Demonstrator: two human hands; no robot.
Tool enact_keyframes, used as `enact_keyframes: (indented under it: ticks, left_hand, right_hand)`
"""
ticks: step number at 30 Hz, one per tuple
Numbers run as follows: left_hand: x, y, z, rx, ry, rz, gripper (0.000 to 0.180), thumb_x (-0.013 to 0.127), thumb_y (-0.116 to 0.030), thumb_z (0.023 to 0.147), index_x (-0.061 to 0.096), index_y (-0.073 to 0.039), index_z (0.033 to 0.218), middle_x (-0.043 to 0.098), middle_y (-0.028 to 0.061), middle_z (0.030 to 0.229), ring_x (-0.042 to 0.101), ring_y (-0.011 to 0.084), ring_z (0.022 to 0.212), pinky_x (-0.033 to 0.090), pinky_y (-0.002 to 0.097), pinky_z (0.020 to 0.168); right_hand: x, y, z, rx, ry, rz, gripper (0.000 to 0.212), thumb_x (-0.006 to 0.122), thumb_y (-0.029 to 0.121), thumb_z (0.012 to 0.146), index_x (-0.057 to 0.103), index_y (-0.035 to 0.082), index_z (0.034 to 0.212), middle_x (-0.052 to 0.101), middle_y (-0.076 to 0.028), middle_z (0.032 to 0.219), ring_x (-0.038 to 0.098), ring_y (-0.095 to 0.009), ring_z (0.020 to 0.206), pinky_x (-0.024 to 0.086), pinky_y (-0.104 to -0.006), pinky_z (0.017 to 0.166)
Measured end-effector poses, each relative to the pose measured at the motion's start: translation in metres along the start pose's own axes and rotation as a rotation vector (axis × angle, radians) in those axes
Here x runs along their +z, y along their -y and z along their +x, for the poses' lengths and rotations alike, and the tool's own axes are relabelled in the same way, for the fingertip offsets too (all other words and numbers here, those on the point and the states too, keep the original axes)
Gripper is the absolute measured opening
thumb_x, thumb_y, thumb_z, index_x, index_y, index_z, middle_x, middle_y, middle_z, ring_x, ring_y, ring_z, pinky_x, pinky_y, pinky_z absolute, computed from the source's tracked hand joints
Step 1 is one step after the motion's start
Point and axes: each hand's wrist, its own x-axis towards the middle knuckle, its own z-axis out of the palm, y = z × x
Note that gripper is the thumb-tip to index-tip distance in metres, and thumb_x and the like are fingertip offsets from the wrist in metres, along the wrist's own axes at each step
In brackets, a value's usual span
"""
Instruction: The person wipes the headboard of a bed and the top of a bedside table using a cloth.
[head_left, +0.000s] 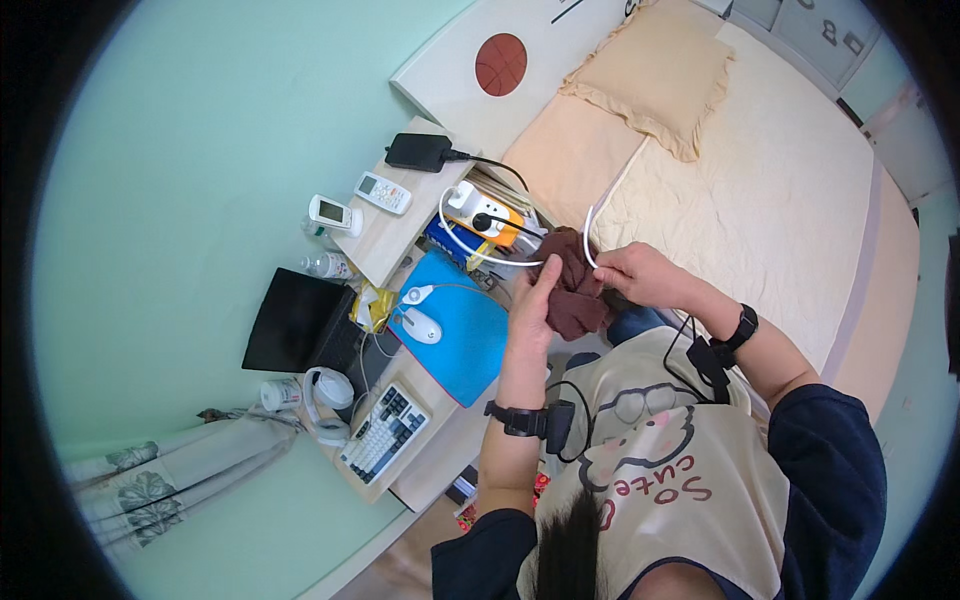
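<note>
A white cable (pixel 447 229) curves from a white plug (pixel 464 196) down to a crumpled brown cloth (pixel 575 300) in front of me. My left hand (pixel 533 305) grips the cloth from its left side, thumb up, close to where the cable meets it. At the cloth's right edge, my right hand (pixel 642 274) is closed with its fingertips pinching the cable; a short length of the cable bends upward from there. The cloth hides the cable's middle part. Both wrists wear black straps with small devices.
On the left, a desk holds a blue mat (pixel 470 335), a white mouse (pixel 421 325), a keyboard (pixel 385 432), headphones (pixel 328 405) and a laptop (pixel 298 318). An orange-and-white power strip (pixel 487 213) sits on a shelf. A bed (pixel 760 170) stands to the right.
</note>
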Motion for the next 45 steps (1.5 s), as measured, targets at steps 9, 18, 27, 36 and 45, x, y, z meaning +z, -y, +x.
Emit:
enact_keyframes:
  ticks: [9, 18, 27, 36, 45]
  left_hand:
    - [-0.065, 0.004, 0.009, 0.005, 0.112, -0.439, 0.067, 0.047, -0.057, 0.095, 0.043, -0.008, 0.140, 0.058, 0.0110, 0.128, 0.059, 0.0270, 0.113, 0.052, 0.0428, 0.092]
    - [-0.016, 0.019, -0.029, -0.076, 0.383, -0.437, 0.087, 0.046, -0.070, 0.088, 0.036, -0.007, 0.147, 0.045, 0.0127, 0.143, 0.050, 0.0289, 0.123, 0.043, 0.0429, 0.101]
    - [-0.009, -0.010, -0.020, -0.058, 0.261, -0.310, 0.072, 0.068, -0.043, 0.089, 0.040, -0.004, 0.142, 0.052, 0.0093, 0.136, 0.052, 0.0252, 0.122, 0.044, 0.0415, 0.102]
    - [-0.077, -0.084, -0.008, 0.322, 0.095, -0.409, 0.059, 0.052, -0.050, 0.097, 0.048, -0.005, 0.135, 0.059, 0.0133, 0.127, 0.060, 0.0284, 0.110, 0.052, 0.0434, 0.088]
    - [-0.021, -0.045, -0.031, 0.238, 0.048, -0.127, 0.058, 0.052, -0.048, 0.097, 0.047, -0.003, 0.134, 0.057, 0.0121, 0.125, 0.056, 0.0267, 0.113, 0.045, 0.0388, 0.098]
  right_hand:
    - [-0.014, 0.013, -0.014, -0.059, -0.073, 0.166, 0.025, 0.050, 0.022, 0.097, 0.067, 0.004, 0.094, 0.063, -0.015, 0.075, 0.060, -0.031, 0.071, 0.047, -0.0380, 0.069]
    - [-0.013, 0.033, -0.008, -0.054, -0.104, 0.114, 0.021, 0.053, 0.021, 0.095, 0.067, 0.005, 0.089, 0.062, -0.015, 0.073, 0.059, -0.031, 0.068, 0.047, -0.0388, 0.066]
    - [-0.001, 0.045, 0.002, -0.075, -0.082, -0.384, 0.021, 0.056, 0.025, 0.091, 0.065, 0.009, 0.082, 0.060, -0.018, 0.068, 0.060, -0.038, 0.070, 0.046, -0.0480, 0.063]
    - [-0.020, 0.037, 0.008, -0.143, -0.004, -0.037, 0.025, 0.049, 0.023, 0.096, 0.067, 0.009, 0.085, 0.065, -0.013, 0.076, 0.063, -0.033, 0.076, 0.048, -0.0418, 0.071]
    - [-0.006, 0.063, 0.039, -0.187, -0.001, -0.194, 0.023, 0.053, 0.023, 0.094, 0.065, 0.006, 0.081, 0.062, -0.017, 0.074, 0.061, -0.037, 0.075, 0.047, -0.0455, 0.069]
